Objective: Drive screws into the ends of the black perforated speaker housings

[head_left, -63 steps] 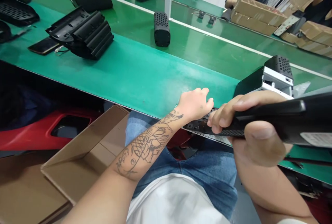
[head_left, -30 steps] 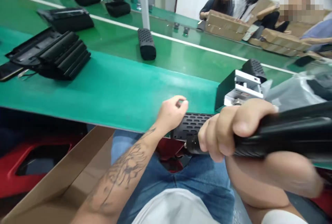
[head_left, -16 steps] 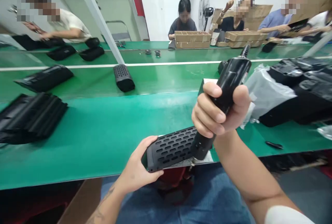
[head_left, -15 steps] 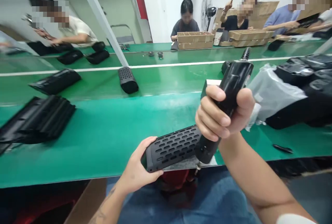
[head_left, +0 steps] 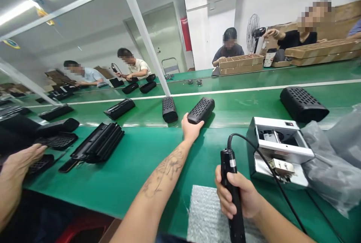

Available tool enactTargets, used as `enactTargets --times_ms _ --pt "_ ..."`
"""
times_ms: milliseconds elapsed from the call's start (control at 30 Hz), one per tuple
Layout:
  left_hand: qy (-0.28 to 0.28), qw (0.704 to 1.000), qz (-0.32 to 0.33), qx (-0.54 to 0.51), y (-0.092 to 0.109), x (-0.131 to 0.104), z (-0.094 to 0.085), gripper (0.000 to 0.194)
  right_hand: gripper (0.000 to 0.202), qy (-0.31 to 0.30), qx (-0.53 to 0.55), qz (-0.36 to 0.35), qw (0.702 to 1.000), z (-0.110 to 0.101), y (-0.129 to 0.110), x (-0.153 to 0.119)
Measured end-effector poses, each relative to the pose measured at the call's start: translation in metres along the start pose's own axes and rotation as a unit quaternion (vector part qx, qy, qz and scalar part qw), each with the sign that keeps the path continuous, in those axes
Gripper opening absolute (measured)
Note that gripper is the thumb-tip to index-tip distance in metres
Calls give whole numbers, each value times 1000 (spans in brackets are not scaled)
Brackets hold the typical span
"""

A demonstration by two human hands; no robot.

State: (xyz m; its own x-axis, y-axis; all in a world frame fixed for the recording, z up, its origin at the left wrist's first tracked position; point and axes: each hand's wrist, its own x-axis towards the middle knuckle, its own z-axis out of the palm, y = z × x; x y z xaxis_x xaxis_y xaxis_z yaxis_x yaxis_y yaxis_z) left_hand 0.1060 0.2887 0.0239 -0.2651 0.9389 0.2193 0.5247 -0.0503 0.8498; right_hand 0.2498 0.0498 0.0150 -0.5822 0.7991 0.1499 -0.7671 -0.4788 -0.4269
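Observation:
My left hand [head_left: 191, 128] reaches forward, its fingers and thumb closed on the near end of a black plastic housing [head_left: 201, 109] with rows of slots on top. This housing is over the green conveyor belt, close to another slotted housing [head_left: 169, 109]; whether it touches the belt I cannot tell. A black electric screwdriver [head_left: 228, 164] is wrapped in my right hand [head_left: 242, 192] at the near right, held upright with its cord curving out of the top. Its lower end runs out of the picture above a silvery bubble-wrap mat [head_left: 201, 207].
A white boxy machine [head_left: 284, 147], like a screw feeder, stands right of the screwdriver. Beyond it lie clear plastic bags [head_left: 332, 164] and a housing [head_left: 304, 104]. Stacked black parts [head_left: 98, 143] lie left, near a co-worker's hand [head_left: 28, 156]. A slanted post [head_left: 143, 32] crosses the view.
My left hand has carried the housing forward from the table's near edge to the belt. The screwdriver has come down in my right hand. The view has swung up and left.

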Motion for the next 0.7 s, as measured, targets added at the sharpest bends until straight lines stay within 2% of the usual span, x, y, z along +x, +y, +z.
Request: enactTargets --times_ms 100,167,233,300,333,400,500,600,700 --pt "3 1000 0 16 15 15 57 99 32 15 15 7 1000 -5 3 -2" --pt "2 1000 -1 29 22 18 86 100 30 20 21 11 1000 -4 0 -4" --pt "3 999 -2 47 25 16 104 99 28 22 30 17 999 0 -5 -7" --pt "4 998 7 64 24 14 110 98 26 30 44 22 998 5 -11 -11" --pt "7 997 15 72 22 13 107 96 27 36 52 25 998 8 -12 -13" --pt "26 995 28 88 14 15 90 91 31 46 67 36 996 13 -13 -17" --pt "108 988 6 112 -7 31 49 86 38 66 80 42 994 18 -10 -20" --pt "195 971 -58 123 -31 59 13 98 36 99 77 26 992 21 -6 -21" --pt "222 962 -105 121 -47 87 2 117 42 133 78 14 988 25 -4 -21"
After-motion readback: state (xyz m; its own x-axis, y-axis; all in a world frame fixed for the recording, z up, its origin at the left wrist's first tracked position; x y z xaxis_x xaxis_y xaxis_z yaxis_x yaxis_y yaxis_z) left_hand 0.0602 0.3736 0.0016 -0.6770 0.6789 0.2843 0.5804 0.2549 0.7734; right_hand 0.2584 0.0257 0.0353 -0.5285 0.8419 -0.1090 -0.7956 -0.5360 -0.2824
